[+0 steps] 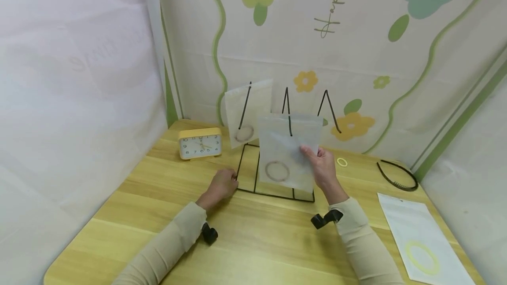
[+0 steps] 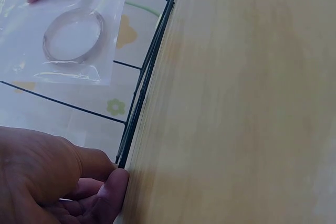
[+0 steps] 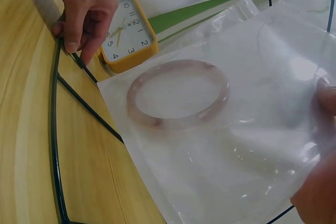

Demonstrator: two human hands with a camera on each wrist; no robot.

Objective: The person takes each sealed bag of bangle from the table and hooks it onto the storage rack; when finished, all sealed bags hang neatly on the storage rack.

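The left hand [image 1: 220,184] is pinching the near left corner of the black wire rack [image 1: 273,195], and the clear bag [image 1: 285,151] with its pinkish bangle [image 3: 179,123] is lying up and to its right, sides running roughly upright — the right hand [image 1: 325,166], nearer, is pinching its right edge. The middle hook [image 1: 290,126] is crossing the bag's top — whether it is threading a hole or showing through the film, I cannot tell — and the bag is hiding some right fingertips.

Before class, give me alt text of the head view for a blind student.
A person's right-hand grip holds a translucent bag containing a pinkish bangle at the middle hook of a black wire rack; the left-hand grip pinches the rack's base. Another bag hangs on the left hook, near a yellow analog clock.
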